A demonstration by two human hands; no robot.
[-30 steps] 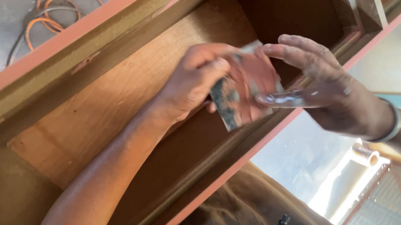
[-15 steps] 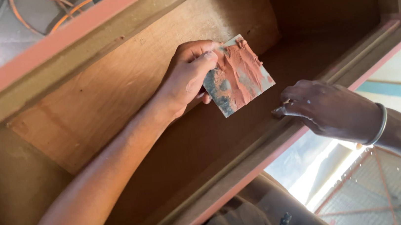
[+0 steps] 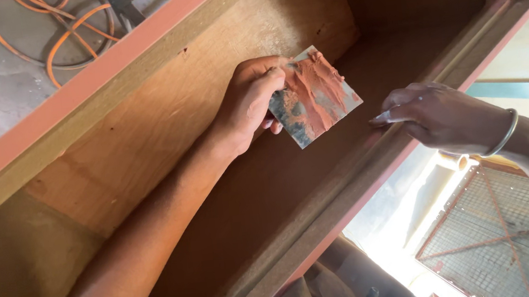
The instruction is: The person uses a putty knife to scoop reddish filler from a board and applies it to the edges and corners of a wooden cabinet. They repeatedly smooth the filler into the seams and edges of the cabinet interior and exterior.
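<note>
My left hand (image 3: 248, 102) reaches into a long wooden cabinet box (image 3: 164, 133) and grips a small square plate (image 3: 315, 97) by its left edge. The plate is smeared with reddish-brown putty and is held tilted above the box's dark inner floor. To its right, my right hand (image 3: 446, 116), with a metal bangle on the wrist, is closed around a thin putty blade (image 3: 382, 118). The blade's pale tip rests on the inner lip of the box's near rail (image 3: 372, 176). A gap separates the two hands.
The box's edges are coated salmon-red (image 3: 106, 73). Orange cable (image 3: 63, 38) lies coiled on the grey floor beyond the far side. A wire-mesh panel (image 3: 509, 234) sits in bright light at the lower right. Dark cloth (image 3: 319, 293) shows below the near rail.
My right hand has left the plate, where the blade was touching the putty, and moved right and down to the near rail. The left hand still holds the plate.
</note>
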